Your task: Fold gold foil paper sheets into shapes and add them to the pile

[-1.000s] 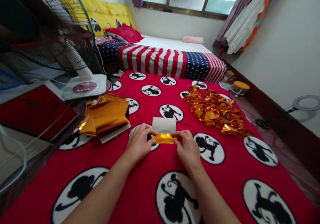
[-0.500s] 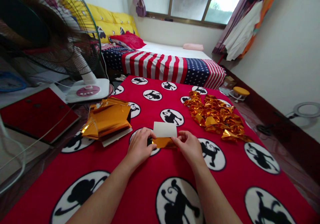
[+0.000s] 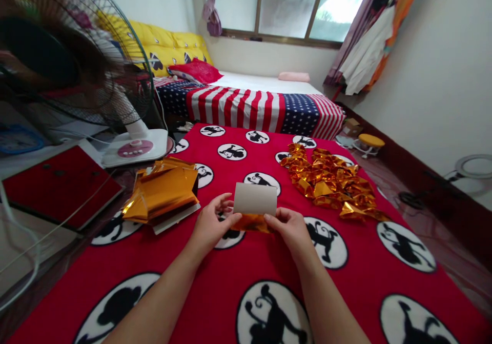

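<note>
A: Where is the piece being handled?

B: The foil-faced sheet is in front of the person, between the two hands. Its pale back faces up on the far part, and a gold strip shows along the near edge. I can't tell whether the far part lies flat or is slightly raised.

A: How is the right hand set?

B: It comes in from the right with the fingers curled. The thumb tip lies on the sheet near the right end of the strip, with the bent index finger close by, so it has the sheet in a narrow pinch.

A: And the left hand?

B: Its thumb points inward and touches the near left corner. The fingers I can see are loosely bent beside the sheet, apart from the thumb. I can't tell whether another finger grips from beneath.

A: The forearms?

B: Both reach forward from the near edge of the view, angling inward over the red cloth with its round monkey prints.

A: What lies around them?

B: A pile of gold sheets to the left, and many folded gold pieces in a heap to the right, both on the cloth. Farther out, a fan stands at the left, and a bed with a stars-and-stripes cover is below the window.
</note>
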Motion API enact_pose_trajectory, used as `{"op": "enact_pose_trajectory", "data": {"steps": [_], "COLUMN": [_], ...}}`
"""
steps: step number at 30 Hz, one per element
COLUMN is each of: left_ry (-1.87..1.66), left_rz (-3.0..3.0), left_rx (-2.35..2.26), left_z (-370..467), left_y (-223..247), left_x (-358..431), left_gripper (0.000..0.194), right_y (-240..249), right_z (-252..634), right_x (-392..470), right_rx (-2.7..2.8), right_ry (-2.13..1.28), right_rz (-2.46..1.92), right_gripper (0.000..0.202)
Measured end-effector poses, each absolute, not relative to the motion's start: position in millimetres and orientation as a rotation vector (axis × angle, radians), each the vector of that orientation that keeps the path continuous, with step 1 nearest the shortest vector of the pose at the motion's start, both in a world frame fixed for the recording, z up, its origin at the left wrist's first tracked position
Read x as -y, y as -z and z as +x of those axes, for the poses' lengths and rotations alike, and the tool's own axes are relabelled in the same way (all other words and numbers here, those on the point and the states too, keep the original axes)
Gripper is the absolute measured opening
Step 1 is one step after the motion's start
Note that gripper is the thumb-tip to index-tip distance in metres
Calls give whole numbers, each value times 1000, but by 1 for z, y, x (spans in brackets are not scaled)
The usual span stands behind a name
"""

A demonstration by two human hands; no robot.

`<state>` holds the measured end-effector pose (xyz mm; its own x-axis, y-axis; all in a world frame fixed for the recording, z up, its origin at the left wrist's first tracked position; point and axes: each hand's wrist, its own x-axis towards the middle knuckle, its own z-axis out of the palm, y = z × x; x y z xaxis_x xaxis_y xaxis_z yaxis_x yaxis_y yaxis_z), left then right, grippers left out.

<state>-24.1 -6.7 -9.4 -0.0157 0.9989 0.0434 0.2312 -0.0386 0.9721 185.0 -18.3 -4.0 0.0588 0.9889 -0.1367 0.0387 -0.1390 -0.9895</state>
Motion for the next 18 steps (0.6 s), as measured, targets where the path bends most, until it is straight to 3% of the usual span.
{"op": "enact_pose_trajectory", "data": {"steps": [4,18], "left_ry": [-1044,-1057], "left_rz": [1146,1104], "left_rx": [-1116,-1172], "left_z": [-18,-16], "left_y": [-1,2], "left_x": [4,4], "left_gripper": [48,43], "right_y": [3,8], "right_z": [181,175], "right_x": [19,21], "right_rx": [1043,1068], "right_ry": [-1314,-1259], "right_rz": [-1312,-1315], "right_gripper": [38,41]}}
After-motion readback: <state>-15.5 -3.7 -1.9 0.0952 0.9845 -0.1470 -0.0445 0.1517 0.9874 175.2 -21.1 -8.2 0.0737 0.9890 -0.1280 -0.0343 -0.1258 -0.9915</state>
